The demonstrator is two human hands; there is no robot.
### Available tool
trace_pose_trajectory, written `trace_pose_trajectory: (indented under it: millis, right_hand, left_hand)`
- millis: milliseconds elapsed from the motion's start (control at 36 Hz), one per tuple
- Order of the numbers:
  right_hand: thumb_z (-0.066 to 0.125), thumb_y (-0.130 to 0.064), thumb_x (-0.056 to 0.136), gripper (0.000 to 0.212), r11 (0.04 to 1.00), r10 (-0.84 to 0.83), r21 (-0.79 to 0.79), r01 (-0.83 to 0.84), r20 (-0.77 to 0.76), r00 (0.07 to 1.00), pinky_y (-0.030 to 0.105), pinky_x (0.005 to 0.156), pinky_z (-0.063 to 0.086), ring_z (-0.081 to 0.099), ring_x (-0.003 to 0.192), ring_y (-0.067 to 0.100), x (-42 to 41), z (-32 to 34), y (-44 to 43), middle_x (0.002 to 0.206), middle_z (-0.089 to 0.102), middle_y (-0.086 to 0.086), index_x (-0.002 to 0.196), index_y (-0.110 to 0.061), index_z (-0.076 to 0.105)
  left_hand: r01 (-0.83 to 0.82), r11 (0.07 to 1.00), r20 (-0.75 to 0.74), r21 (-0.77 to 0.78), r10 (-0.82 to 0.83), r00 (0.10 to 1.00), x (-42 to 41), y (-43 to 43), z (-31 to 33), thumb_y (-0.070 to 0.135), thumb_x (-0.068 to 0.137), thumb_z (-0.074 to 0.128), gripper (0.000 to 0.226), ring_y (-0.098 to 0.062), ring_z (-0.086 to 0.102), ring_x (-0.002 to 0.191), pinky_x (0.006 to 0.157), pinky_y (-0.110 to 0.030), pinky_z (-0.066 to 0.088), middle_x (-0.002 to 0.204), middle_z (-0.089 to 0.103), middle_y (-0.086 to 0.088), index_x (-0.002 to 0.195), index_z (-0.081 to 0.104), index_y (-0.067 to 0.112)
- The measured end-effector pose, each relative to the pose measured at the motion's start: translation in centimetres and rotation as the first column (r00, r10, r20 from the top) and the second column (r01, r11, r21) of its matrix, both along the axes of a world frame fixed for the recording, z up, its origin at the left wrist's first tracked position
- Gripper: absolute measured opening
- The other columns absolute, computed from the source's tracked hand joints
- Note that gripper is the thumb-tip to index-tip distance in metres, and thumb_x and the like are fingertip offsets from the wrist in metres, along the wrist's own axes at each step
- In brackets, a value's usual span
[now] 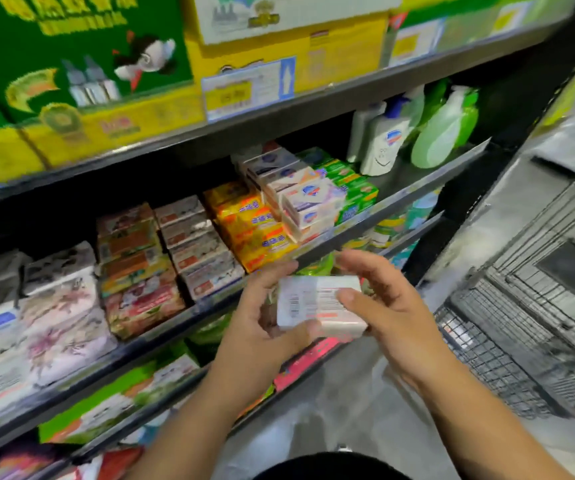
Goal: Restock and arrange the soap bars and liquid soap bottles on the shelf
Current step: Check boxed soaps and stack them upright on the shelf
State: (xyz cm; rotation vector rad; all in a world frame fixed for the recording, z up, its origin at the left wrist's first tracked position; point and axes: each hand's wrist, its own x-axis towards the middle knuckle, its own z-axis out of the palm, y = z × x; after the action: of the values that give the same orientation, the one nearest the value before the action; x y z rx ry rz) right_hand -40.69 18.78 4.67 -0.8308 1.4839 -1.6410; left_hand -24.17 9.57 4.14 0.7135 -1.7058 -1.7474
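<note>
White soap bar (319, 301) sits between both hands, left hand (262, 327) gripping its near end, right hand (383, 306) clasping the far side.

The soap bar (317, 303) I hold has a smooth, faintly shiny white wrapper; paper or film, I cannot tell. The yellow soap packs (255, 230) wear glossy plastic film. The pump bottles (383, 140) are smooth plastic. The boxes (279, 53) look like printed cardboard. The shelf rail (365, 91) is dark matt metal, and the cart (487, 358) is metal wire.
</note>
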Motion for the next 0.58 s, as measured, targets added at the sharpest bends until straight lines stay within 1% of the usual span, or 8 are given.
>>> trace_pose_trajectory:
  millis: [56,83,167,222,306,389,472,583]
  right_hand:
    - [0.080,-0.022,0.078,0.019,0.999,-0.049,0.008,0.049,0.001,0.999,0.040,0.086,0.054,0.063,0.115,0.016,-1.9,-0.1,0.7,0.119,0.070,-0.007,0.096,-0.029,0.077]
    - [0.081,-0.028,0.076,0.015,0.999,-0.050,0.023,0.049,0.020,0.999,0.047,0.085,0.052,0.064,0.114,0.022,-2.8,-0.2,1.1,0.117,0.071,-0.005,0.091,-0.026,0.078]
    - [0.089,-0.050,0.059,0.054,0.997,0.060,0.039,-0.069,0.190,0.980,0.049,0.067,0.056,0.065,0.089,0.036,-5.4,-0.5,2.3,0.107,0.072,0.010,0.100,-0.017,0.077]
    - [0.095,-0.049,0.050,0.081,0.981,0.183,-0.005,-0.192,0.330,0.926,0.044,0.069,0.060,0.068,0.095,0.033,-7.1,-0.6,3.2,0.118,0.070,0.013,0.119,-0.014,0.070]
    - [0.100,-0.030,0.046,0.104,0.951,0.302,-0.054,-0.303,0.367,0.880,0.040,0.077,0.061,0.070,0.095,0.036,-9.7,-0.9,4.6,0.129,0.064,0.017,0.138,-0.016,0.055]
    - [0.097,-0.024,0.051,0.083,0.950,0.304,-0.008,-0.311,0.233,0.924,0.035,0.067,0.059,0.072,0.081,0.030,-11.9,-1.1,5.1,0.121,0.069,0.014,0.129,-0.028,0.066]
    - [0.081,-0.024,0.071,0.044,0.968,0.244,0.049,-0.247,0.061,0.968,0.030,0.069,0.057,0.072,0.088,0.025,-13.4,-1.1,4.6,0.112,0.073,0.009,0.114,-0.026,0.074]
    - [0.072,-0.022,0.079,0.032,0.972,0.233,0.032,-0.233,0.004,0.973,0.028,0.087,0.054,0.069,0.107,0.022,-14.3,-1.4,3.8,0.115,0.073,0.004,0.110,-0.014,0.074]
  left_hand:
    - [0.108,0.988,0.067,-0.113,-0.100,0.993,-1.4,0.5,-0.8,0.026,0.065,0.091,0.073,-0.011,0.049,0.133,0.100,-0.033,0.050,0.147,0.040,0.010,0.128,0.061,0.043]
    - [0.150,0.970,0.121,-0.193,-0.129,0.984,-2.2,0.8,-1.0,0.029,0.063,0.090,0.073,-0.002,0.041,0.137,0.104,-0.025,0.045,0.147,0.033,0.016,0.127,0.061,0.047]
    - [0.137,0.902,0.240,-0.409,-0.038,0.970,-4.6,1.4,-0.8,0.041,0.071,0.081,0.060,0.014,0.039,0.128,0.098,-0.002,0.031,0.132,0.038,0.032,0.123,0.055,0.058]
    - [0.087,0.910,0.254,-0.405,0.021,0.967,-6.0,1.5,-0.7,0.053,0.067,0.076,0.060,0.007,0.048,0.122,0.098,-0.009,0.037,0.125,0.047,0.031,0.121,0.051,0.063]
    - [0.058,0.956,0.268,-0.288,0.023,0.963,-8.0,2.0,-1.1,0.059,0.059,0.076,0.063,-0.002,0.060,0.110,0.094,-0.028,0.049,0.121,0.061,0.015,0.117,0.054,0.060]
    - [0.024,0.961,0.258,-0.277,0.051,0.965,-9.8,2.8,-1.1,0.059,0.058,0.077,0.057,0.002,0.060,0.110,0.092,-0.024,0.049,0.120,0.061,0.017,0.113,0.061,0.053]
    - [-0.027,0.952,0.252,-0.305,0.108,0.962,-11.1,3.7,-0.6,0.061,0.065,0.073,0.048,0.010,0.050,0.119,0.094,-0.013,0.046,0.129,0.048,0.025,0.110,0.064,0.043]
    - [-0.094,0.991,0.195,-0.095,0.111,0.975,-12.5,5.0,0.4,0.032,0.082,0.073,0.035,0.001,0.068,0.087,0.069,-0.016,0.053,0.099,0.071,0.012,0.114,0.060,0.024]
